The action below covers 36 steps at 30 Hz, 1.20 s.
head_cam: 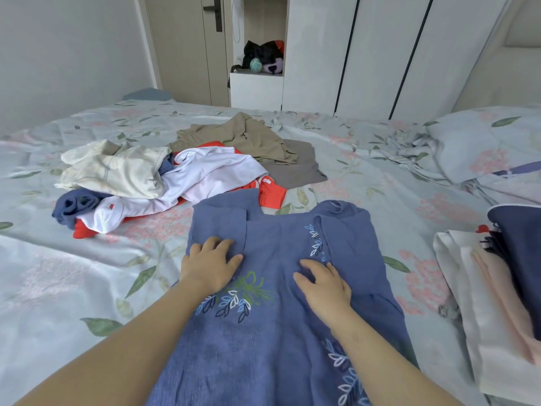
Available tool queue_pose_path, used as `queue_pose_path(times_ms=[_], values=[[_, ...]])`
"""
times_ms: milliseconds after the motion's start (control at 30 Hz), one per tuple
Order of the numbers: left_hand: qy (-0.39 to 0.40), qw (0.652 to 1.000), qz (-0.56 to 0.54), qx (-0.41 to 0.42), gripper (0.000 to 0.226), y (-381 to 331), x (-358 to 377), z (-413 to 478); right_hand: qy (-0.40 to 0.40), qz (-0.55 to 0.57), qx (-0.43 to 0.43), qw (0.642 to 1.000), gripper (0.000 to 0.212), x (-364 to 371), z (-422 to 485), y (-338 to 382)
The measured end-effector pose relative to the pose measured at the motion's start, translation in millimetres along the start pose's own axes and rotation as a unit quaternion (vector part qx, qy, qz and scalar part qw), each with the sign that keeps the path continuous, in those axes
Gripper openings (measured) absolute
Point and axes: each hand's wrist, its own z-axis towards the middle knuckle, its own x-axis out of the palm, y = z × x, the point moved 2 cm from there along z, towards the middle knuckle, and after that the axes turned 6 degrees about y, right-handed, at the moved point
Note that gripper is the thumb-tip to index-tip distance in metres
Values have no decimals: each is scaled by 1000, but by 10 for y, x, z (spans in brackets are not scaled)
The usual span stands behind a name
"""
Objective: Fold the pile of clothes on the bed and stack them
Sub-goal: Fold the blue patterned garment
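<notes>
A blue garment (272, 341) with embroidered leaves lies spread flat on the bed in front of me, its short sleeves folded inward. My left hand (209, 263) presses flat on its left side near the sleeve. My right hand (325, 284) rests flat on its middle, fingers spread. Behind it lies an unfolded pile: a cream garment (117, 168), a white and red top (202, 177), a navy piece (76, 205), a khaki garment (240, 139) and a grey one (295, 168). A stack of folded clothes (503, 288), navy on top of pale pink and white, sits at the right edge.
The bed carries a pale floral sheet (73, 273). A matching pillow (483, 145) lies at the right. Behind the bed stand white wardrobe doors (380, 54), an open shelf with plush toys (263, 57) and a door (187, 48).
</notes>
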Motion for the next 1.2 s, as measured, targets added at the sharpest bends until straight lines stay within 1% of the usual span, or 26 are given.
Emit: queue_pose_path(times_ms=[33, 67, 133, 167, 200, 233, 267, 300, 333, 400, 467, 500, 567, 600, 633, 667, 733, 800, 833, 900, 933, 1033, 1067, 1133, 1167, 1200], values=[[15, 1000, 27, -4, 51, -14, 13, -4, -32, 108, -1, 994, 29, -137, -2, -23], [29, 998, 46, -9, 50, -39, 24, -10, -96, 165, 0, 982, 20, -289, 7, -89], [28, 998, 49, -28, 47, -122, 26, -7, -218, 146, 29, 965, 18, -573, 39, -327], [11, 998, 40, -42, 45, -187, 17, -4, -240, 132, 59, 960, 20, -670, 51, -464], [-13, 998, 33, -48, 42, -271, 5, -12, -236, 125, 90, 960, 22, -732, 57, -582], [-47, 998, 25, -39, 39, -374, 10, -14, -213, 129, 115, 962, 22, -753, 64, -684], [-82, 997, 5, -12, 36, -498, 35, -10, -188, 136, 130, 964, 19, -760, 62, -757], [-109, 993, -39, 30, 34, -639, 73, 11, -164, 142, 132, 967, 16, -761, 54, -819], [-119, 985, -96, 79, 35, -799, 101, 33, -146, 150, 129, 969, 19, -766, 47, -867], [-89, 962, -192, 171, 38, -1149, 147, 60, -127, 167, 134, 969, 25, -803, 19, -948], [-8, 945, -223, 239, 46, -1495, 200, 61, -108, 194, 139, 965, 24, -837, -23, -1050], [45, 941, -217, 254, 49, -1645, 256, 82, -99, 213, 141, 962, 22, -852, -55, -1080], [121, 946, -170, 248, 47, -1875, 386, 169, -76, 244, 141, 957, 19, -877, -119, -1112], [134, 955, -126, 231, 41, -1966, 438, 221, -62, 253, 138, 955, 19, -889, -142, -1109], [135, 966, -80, 207, 36, -2052, 462, 259, -47, 261, 132, 955, 19, -904, -166, -1091], [130, 975, -41, 178, 38, -2135, 467, 286, -30, 270, 123, 954, 20, -915, -180, -1080], [104, 984, 24, 140, 49, -2300, 435, 280, 3, 288, 112, 951, 24, -929, -189, -1086], [68, 985, 66, 141, 55, -2441, 430, 239, 31, 295, 100, 950, 27, -935, -199, -1110], [61, 985, 69, 143, 56, -2491, 448, 231, 39, 300, 91, 949, 28, -942, -209, -1121], [64, 987, 61, 135, 57, -2554, 495, 211, 55, 306, 77, 947, 26, -945, -208, -1150], [63, 987, 61, 133, 54, -2583, 522, 218, 63, 308, 71, 947, 23, -941, -207, -1164], [42, 990, 37, 128, 23, -2602, 528, 239, 85, 306, 59, 946, 9, -920, -213, -1183], [42, 992, 13, 119, 18, -2572, 520, 252, 85, 302, 56, 948, 8, -916, -218, -1185], [48, 990, -80, 101, 20, -2483, 482, 303, 77, 299, 50, 950, 8, -926, -238, -1161], [46, 984, -148, 90, 19, -2421, 454, 337, 74, 303, 46, 949, 10, -939, -247, -1126], [42, 970, -229, 77, 15, -2347, 432, 373, 73, 308, 42, 948, 11, -942, -259, -1074]])
